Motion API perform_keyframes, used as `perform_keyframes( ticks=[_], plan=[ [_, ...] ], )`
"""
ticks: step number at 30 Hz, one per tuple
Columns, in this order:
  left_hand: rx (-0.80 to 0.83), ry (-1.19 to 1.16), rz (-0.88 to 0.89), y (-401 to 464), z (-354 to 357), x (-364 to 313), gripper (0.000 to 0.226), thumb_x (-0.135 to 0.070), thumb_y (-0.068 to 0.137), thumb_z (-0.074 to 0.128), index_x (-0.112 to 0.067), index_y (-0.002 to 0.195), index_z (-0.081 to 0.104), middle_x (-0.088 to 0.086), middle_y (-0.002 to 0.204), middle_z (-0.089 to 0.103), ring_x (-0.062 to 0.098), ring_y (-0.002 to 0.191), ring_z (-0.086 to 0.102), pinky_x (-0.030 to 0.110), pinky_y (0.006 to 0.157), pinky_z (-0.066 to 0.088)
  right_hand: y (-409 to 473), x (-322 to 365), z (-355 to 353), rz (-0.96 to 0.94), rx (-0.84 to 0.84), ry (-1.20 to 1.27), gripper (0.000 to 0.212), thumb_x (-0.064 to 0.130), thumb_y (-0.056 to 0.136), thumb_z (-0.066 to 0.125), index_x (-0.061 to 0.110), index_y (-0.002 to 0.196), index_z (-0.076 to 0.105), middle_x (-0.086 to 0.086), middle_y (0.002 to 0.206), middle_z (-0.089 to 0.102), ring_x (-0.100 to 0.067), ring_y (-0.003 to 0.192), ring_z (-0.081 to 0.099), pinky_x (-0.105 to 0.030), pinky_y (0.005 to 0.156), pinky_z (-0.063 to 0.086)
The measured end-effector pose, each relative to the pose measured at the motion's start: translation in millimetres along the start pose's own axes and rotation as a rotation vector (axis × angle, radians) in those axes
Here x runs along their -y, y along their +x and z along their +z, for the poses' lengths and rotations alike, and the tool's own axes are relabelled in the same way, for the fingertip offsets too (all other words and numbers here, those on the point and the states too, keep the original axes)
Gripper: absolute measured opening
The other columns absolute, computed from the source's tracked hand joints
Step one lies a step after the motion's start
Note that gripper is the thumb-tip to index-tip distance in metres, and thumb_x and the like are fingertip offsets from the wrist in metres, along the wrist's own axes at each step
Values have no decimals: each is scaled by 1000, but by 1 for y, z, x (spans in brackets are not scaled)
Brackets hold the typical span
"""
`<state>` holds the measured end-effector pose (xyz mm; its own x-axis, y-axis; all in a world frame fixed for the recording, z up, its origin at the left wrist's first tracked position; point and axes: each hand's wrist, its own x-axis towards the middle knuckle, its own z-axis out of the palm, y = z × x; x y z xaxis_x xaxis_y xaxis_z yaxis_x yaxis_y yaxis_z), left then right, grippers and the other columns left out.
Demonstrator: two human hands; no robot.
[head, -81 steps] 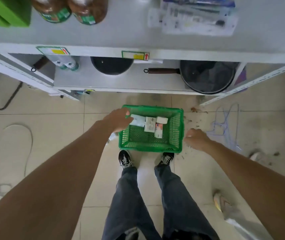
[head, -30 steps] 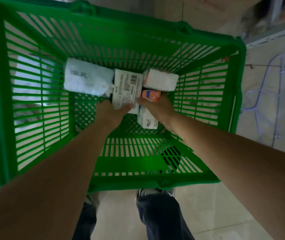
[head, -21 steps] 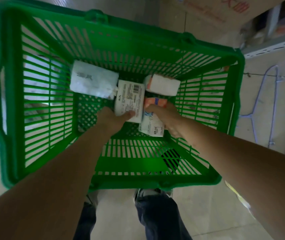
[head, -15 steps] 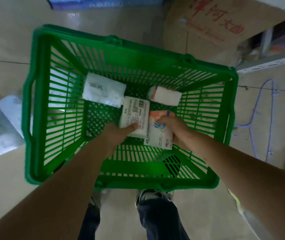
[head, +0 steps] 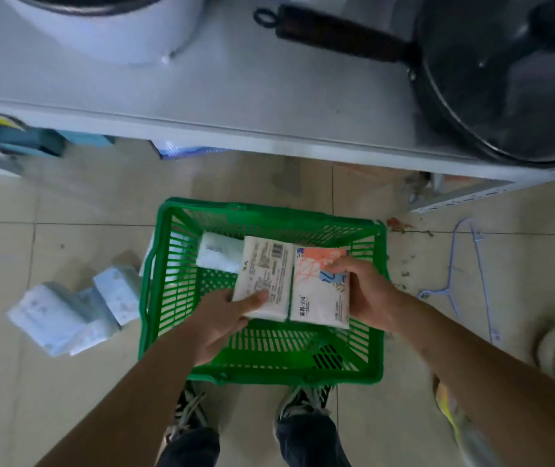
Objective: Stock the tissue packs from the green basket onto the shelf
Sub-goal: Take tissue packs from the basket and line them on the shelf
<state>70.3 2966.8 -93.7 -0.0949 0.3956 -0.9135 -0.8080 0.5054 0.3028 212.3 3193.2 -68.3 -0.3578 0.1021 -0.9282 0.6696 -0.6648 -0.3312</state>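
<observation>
Gripping a white barcoded tissue pack [head: 264, 279] with the left hand [head: 217, 326], thumb lying on top. Just right of it, touching, clutching an orange-printed tissue pack [head: 320, 288] in the right hand [head: 369, 293]. Holding both above the green basket [head: 262, 369], shelf [head: 235, 96] lying beyond.

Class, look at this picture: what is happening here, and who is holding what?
A person stands over a green basket on the floor, in front of a shelf. The left hand grips a white tissue pack with a barcode; the right hand grips an orange-and-blue pack. Both are held above the basket, not yet on the shelf. A pale blue pack lies in the basket. A frying pan sits on the shelf.
</observation>
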Motion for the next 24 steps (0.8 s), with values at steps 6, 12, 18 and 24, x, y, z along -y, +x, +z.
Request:
perform_keyframes(
  ticks=[6,12,18,24],
  plan=[
    [29,-32,88,-82,17,-46,70,-37,52,95,-6,110,71,-2,105,82,18,111,69,33,100,49,-87,53,28,-105,-10,9,57,27,68,71,5,120,65,-29,118,73,-38,101,67,-52,104,49],
    [73,2,157,-189,29,-86,94,-42,38,105,0,115,70,10,115,80,20,105,77,35,96,53,-197,88,55,-189,33,23,72,28,72,71,-8,132,58,-34,128,67,-40,102,65,-45,93,49],
    [67,25,240,-299,50,-125,82,-32,56,100,4,122,66,13,119,78,28,113,73,43,110,48,-303,120,82,-273,51,61,69,30,73,73,-3,132,61,-35,124,68,-41,101,68,-47,96,51],
    [44,61,338,-408,71,-157,80,-31,60,97,8,122,66,15,119,78,30,119,70,45,113,48,-402,152,115,-343,123,73,50,39,78,80,12,120,75,-27,124,72,-44,110,71,-48,97,57]
  ],
)
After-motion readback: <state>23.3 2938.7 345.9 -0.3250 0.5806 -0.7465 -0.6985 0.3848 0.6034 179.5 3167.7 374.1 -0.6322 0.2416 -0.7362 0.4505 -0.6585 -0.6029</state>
